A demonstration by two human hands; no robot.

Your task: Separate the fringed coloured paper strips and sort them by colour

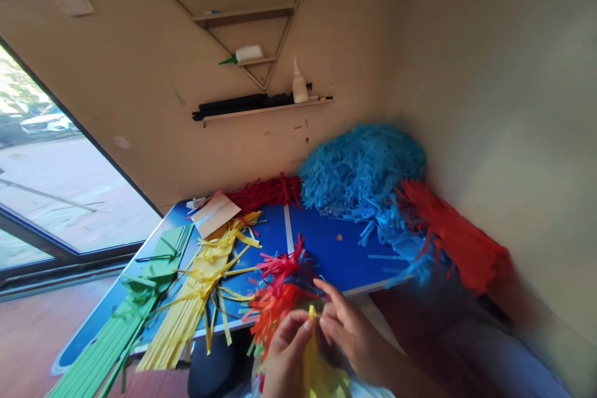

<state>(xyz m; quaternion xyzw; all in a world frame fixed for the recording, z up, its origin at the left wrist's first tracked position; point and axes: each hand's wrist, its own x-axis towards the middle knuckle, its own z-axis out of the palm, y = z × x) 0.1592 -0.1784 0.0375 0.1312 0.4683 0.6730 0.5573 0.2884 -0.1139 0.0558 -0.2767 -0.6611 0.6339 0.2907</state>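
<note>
Left hand point(290, 343) and right hand point(344, 326) pinching yellow strip point(312, 311) (narrow, flat), shaggy orange fringe point(281, 305) alongside

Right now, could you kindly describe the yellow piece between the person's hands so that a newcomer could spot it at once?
Find the blue table and look to the middle of its near edge. Just this side of it, the left hand and right hand nearly meet, with the yellow piece between them. Unlike the yellow bundle lying on the table farther left, it is hand-held.
</note>
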